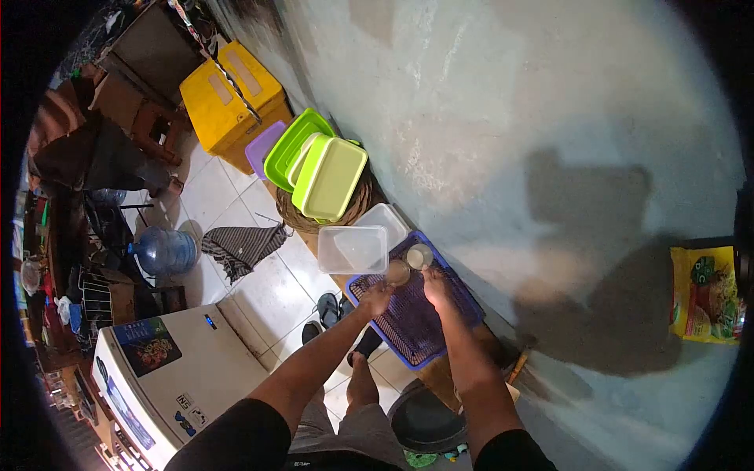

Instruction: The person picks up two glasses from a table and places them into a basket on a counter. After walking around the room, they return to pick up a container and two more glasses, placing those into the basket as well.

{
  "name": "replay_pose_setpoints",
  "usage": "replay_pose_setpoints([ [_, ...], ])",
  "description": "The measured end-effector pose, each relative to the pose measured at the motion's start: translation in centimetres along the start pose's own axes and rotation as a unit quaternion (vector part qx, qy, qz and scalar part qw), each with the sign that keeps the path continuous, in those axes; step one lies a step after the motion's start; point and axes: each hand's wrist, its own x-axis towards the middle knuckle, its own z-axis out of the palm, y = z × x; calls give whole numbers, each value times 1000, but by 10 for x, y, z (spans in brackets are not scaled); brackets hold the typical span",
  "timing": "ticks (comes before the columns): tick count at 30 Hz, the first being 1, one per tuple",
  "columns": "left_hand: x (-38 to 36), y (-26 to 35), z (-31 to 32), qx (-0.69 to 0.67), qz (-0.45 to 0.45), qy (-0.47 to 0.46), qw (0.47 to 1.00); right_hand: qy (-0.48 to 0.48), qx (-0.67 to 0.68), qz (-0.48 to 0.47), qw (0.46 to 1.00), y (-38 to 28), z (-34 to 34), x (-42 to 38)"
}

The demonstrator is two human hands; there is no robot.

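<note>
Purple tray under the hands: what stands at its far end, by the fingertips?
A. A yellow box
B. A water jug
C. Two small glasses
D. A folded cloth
C. Two small glasses stand at the far end of the purple tray; the left hand reaches one and the right hand the other. Whether either grip has closed is too small to tell.
</note>
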Motion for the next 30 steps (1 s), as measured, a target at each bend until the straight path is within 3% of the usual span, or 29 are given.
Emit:
replay_pose_setpoints([
  [2, 40, -52, 25, 153, 210, 50, 964, 71, -28, -17, 997, -5, 1, -9],
  [3, 21, -36, 17, 154, 211, 50, 964, 72, -28, -17, 997, -4, -2, -12],
  [5, -36, 14, -10, -21, 77, 44, 996, 2, 36, -38, 999, -2, -12, -16],
  [9, -62, 6, -16, -6, 72, 40, 997, 8, 89, -37, 995, 1, -19, -42],
  [12, -93, 0, -22, -71, 132, 43, 988, 61, 161, -71, 982, 22, -6, -53],
  [14, -103, -14, -28, -127, 199, -35, 971, 80, 235, -78, 966, 25, -4, -67],
  [16, -142, 6, -47, -152, 248, -22, 956, 86, 287, -70, 952, 17, -4, -88],
  [20, -183, 10, -75, -205, 229, -38, 951, 122, 382, -89, 912, -28, -17, -152],
  [22, -202, 13, -93, -223, 298, -26, 928, 147, 396, -97, 901, -42, -17, -182],
  [23, -217, 19, -102, -252, 257, -30, 933, 164, 409, -106, 891, -52, -18, -194],
  [27, -274, 33, -141, -264, 336, -23, 904, 193, 423, -109, 879, -92, -20, -261],
  [30, -316, 47, -172, -240, 405, -19, 882, 217, 490, -107, 838, -132, -27, -318],
])
